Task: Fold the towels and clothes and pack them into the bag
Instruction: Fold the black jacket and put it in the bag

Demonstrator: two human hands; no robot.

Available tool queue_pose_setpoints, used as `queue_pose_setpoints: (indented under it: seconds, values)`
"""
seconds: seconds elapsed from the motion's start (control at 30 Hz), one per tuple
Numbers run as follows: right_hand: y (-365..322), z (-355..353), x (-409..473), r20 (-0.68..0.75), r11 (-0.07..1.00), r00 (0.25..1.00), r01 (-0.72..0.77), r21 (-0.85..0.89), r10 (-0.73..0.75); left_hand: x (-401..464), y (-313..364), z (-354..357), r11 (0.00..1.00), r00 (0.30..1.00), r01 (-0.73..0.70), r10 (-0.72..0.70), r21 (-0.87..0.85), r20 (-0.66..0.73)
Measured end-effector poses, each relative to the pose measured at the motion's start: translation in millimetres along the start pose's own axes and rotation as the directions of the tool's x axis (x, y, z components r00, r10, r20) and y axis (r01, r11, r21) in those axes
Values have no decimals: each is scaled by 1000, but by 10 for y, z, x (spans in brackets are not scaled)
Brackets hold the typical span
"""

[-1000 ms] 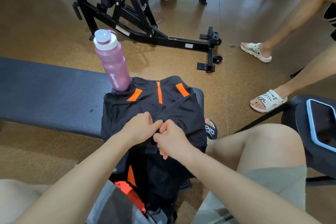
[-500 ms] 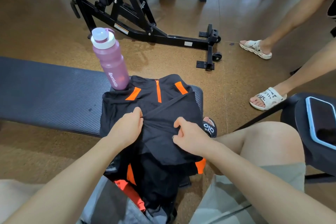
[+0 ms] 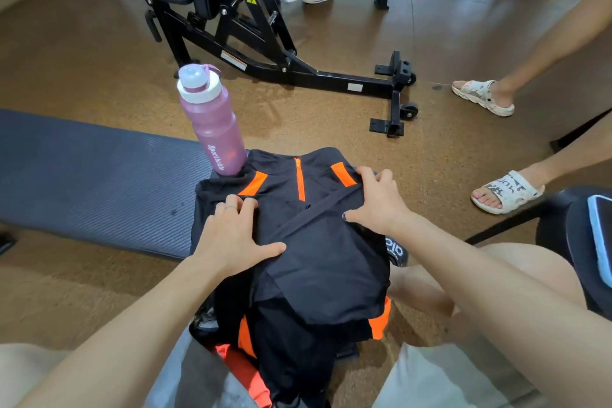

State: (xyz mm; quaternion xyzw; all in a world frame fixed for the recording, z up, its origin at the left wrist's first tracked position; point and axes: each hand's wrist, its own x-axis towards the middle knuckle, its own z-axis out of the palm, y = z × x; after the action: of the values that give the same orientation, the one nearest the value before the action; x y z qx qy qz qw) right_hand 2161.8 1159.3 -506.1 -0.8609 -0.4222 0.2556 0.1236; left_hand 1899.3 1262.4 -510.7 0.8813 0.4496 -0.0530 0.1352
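Since half a second ago the two hands have slid apart from the middle of the garment toward its sides and flattened out. The left hand (image 3: 236,235) lies with fingers spread and straight on the left half of the black jacket (image 3: 318,242), pressing it; the right hand (image 3: 377,200) does the same at the jacket's 2 o'clock corner, fingers splayed, gripping nothing. The jacket, black with orange shoulder stripes and an orange zip, lies folded on the right end of the dark padded bench (image 3: 99,182), its lower part hanging off the near edge between the person's knees.

At 11 o'clock from the jacket a pink sport bottle (image 3: 212,122) stands on the bench, its base touching the collar. Beyond, at 12 o'clock, a black exercise machine (image 3: 265,43) stands on the brown floor. At 3 o'clock, two feet in white sandals (image 3: 503,192) belong to another person. A phone with a blue case (image 3: 601,235) is cut off by the right edge.

Below the jacket, at 6 o'clock, orange and grey fabric shows, but whether it is the bag cannot be told. A black sandal (image 3: 395,250) peeks out from under the jacket's right side.
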Motion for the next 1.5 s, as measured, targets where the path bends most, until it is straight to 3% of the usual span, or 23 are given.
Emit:
queue_pose_setpoints:
  seconds: [0.13,0.27,0.37,0.5,0.77,0.87,1.03,1.2,1.33,1.5]
  values:
    - [-47,-157,213,85,993,995,-58,101,49,168,27,-41,1000,998,-25,26,-18,51]
    - [-133,-271,375,162,984,987,-45,170,17,356,115,-125,992,989,-70,56,103,136]
    - [-145,-325,458,152,994,988,-8,113,-9,454,133,-158,990,979,9,-38,144,198]
    - [-39,-384,523,170,986,982,-102,130,79,472,136,-139,992,965,100,-116,79,235]
    - [-43,-448,538,243,982,970,-34,188,-13,479,193,-166,998,992,45,-41,-39,118]
    - [-57,-487,498,192,969,980,6,247,-55,463,221,-223,994,996,2,9,-113,92]
    - [-75,-565,373,117,962,986,86,259,-119,448,247,-289,979,979,-203,203,-4,13]
    - [-149,-781,391,-67,955,987,160,251,-147,545,138,-609,984,954,-177,170,-5,-248]
    - [-309,-884,493,-119,968,985,144,203,-122,611,121,-863,958,846,-216,279,188,-454]
    - [-498,-893,586,-149,977,975,180,111,-163,624,33,-1118,901,802,-146,349,408,-484]
